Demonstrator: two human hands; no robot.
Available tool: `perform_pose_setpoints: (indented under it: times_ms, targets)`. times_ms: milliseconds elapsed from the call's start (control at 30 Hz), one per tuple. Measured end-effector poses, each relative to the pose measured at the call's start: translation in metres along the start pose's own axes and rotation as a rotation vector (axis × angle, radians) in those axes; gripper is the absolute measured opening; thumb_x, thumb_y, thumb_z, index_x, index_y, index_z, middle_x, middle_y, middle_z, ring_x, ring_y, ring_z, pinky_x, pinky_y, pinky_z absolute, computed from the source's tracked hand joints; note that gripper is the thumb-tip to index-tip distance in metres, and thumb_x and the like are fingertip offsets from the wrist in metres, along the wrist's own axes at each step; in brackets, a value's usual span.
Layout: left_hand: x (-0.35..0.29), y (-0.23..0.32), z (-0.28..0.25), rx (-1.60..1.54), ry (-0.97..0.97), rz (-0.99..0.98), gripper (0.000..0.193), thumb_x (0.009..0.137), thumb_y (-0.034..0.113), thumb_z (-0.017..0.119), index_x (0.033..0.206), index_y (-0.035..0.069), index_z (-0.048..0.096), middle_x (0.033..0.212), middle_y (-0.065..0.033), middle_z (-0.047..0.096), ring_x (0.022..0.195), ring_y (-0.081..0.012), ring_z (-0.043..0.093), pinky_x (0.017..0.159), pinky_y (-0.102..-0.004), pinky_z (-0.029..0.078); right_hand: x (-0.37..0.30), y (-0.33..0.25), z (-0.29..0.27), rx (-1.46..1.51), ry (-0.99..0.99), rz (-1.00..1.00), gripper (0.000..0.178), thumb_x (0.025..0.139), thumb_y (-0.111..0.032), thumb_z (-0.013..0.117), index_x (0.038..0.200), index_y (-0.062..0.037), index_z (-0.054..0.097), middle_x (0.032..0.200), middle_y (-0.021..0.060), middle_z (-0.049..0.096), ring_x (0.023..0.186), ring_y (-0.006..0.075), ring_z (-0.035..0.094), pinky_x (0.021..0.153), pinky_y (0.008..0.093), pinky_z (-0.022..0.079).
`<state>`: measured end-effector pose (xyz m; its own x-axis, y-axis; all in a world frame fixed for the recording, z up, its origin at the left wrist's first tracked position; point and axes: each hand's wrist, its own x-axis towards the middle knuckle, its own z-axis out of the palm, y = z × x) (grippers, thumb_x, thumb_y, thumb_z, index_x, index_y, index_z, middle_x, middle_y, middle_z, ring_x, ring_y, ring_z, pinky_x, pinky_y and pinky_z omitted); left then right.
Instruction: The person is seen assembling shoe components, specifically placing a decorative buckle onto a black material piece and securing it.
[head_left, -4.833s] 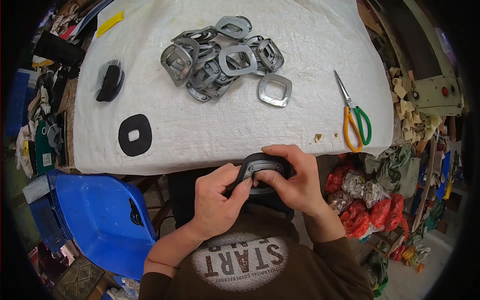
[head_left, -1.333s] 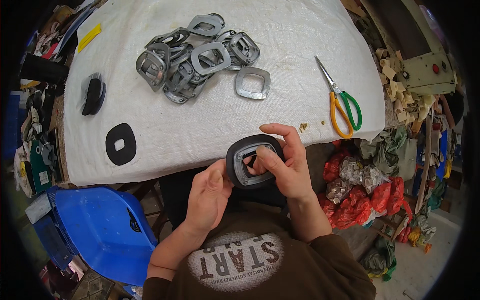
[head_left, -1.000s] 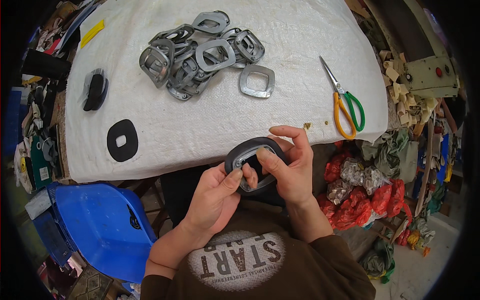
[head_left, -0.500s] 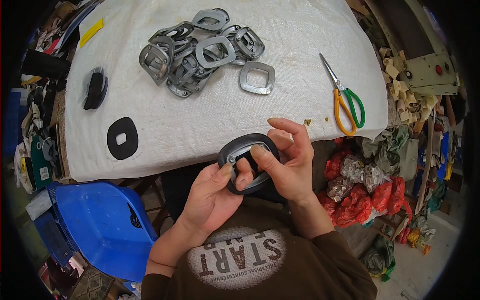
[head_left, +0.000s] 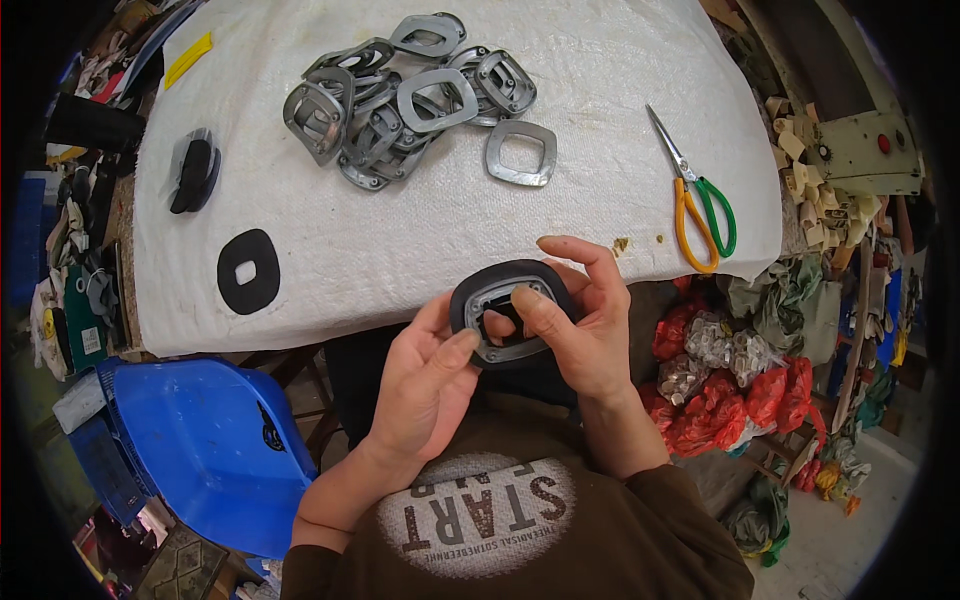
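Note:
In front of my chest, both hands hold a rounded-square metal frame (head_left: pixel 508 353) with a black foam pad (head_left: pixel 508 272) around it. My left hand (head_left: pixel 420 390) grips its left side, the thumb on the metal near the lower left edge. On the other side my right hand (head_left: pixel 588 345) clasps it, thumb across the opening and index finger raised off the rim. A fingertip shows through the opening. Another black pad (head_left: pixel 250 290) with a small square hole lies on the white-covered table to the left.
A heap of grey metal frames (head_left: pixel 400 120) lies at the far middle, with a single frame (head_left: pixel 521 176) beside it. Scissors (head_left: pixel 690 190) with orange and green handles rest at the right. A blue tub (head_left: pixel 220 430) stands lower left; red bags (head_left: pixel 700 420) sit lower right.
The framed pad has shifted slightly right and up and tilted, showing more of its metal face. My left hand has moved up along its left side, its fingers now mostly behind it.

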<state>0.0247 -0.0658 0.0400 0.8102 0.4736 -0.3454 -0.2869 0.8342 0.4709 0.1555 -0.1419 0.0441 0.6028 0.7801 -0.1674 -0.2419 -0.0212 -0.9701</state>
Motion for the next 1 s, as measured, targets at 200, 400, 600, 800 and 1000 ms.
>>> perform_pose_setpoints:
  times_ms: [200, 400, 600, 800, 1000]
  targets:
    - [-0.001, 0.003, 0.006, 0.13, 0.079, 0.071, 0.04, 0.084, 0.0, 0.052, 0.121, -0.004, 0.037, 0.102, -0.0121, 0.056, 0.094, -0.0152, 0.054, 0.087, -0.0273, 0.042, -0.001, 0.006, -0.001, 0.068, -0.007, 0.049, 0.04, 0.08, -0.005, 0.061, 0.115, 0.0, 0.041, 0.078, 0.0059, 0.059, 0.065, 0.0071, 0.053, 0.06, 0.0203, 0.043]
    - [0.001, 0.003, 0.017, 0.201, 0.216, 0.114, 0.038, 0.084, -0.001, 0.05, 0.12, -0.004, 0.039, 0.099, -0.0106, 0.057, 0.09, -0.0141, 0.055, 0.084, -0.0265, 0.043, -0.004, 0.015, 0.002, 0.284, -0.009, 0.038, 0.046, 0.081, -0.01, 0.063, 0.117, 0.0002, 0.038, 0.077, 0.0065, 0.059, 0.065, 0.009, 0.054, 0.061, 0.0216, 0.044]
    - [-0.006, 0.002, -0.001, 0.379, 0.06, 0.06, 0.023, 0.087, 0.003, 0.05, 0.107, -0.007, 0.053, 0.094, -0.0084, 0.059, 0.087, -0.012, 0.056, 0.076, -0.0273, 0.048, -0.006, 0.014, 0.006, 0.189, 0.085, 0.052, 0.05, 0.081, -0.013, 0.064, 0.12, -0.0017, 0.035, 0.068, 0.0071, 0.054, 0.059, 0.0137, 0.053, 0.057, 0.0288, 0.048]
    - [-0.006, 0.0, 0.001, 0.565, 0.179, 0.18, 0.02, 0.088, 0.005, 0.049, 0.101, -0.007, 0.057, 0.087, -0.0087, 0.061, 0.074, -0.0106, 0.058, 0.06, -0.0229, 0.051, -0.012, 0.016, 0.006, 0.407, -0.017, 0.086, 0.055, 0.08, -0.007, 0.064, 0.124, -0.0004, 0.031, 0.084, 0.0103, 0.059, 0.073, 0.0136, 0.058, 0.068, 0.0267, 0.048]
    - [-0.002, 0.001, 0.005, 0.513, 0.207, 0.16, 0.019, 0.087, 0.005, 0.05, 0.101, -0.007, 0.057, 0.087, -0.0091, 0.061, 0.073, -0.0107, 0.058, 0.058, -0.0239, 0.053, -0.017, 0.017, 0.008, 0.237, -0.079, -0.006, 0.053, 0.083, -0.011, 0.056, 0.128, -0.0005, 0.028, 0.08, 0.0107, 0.055, 0.078, 0.018, 0.054, 0.083, 0.0371, 0.045]
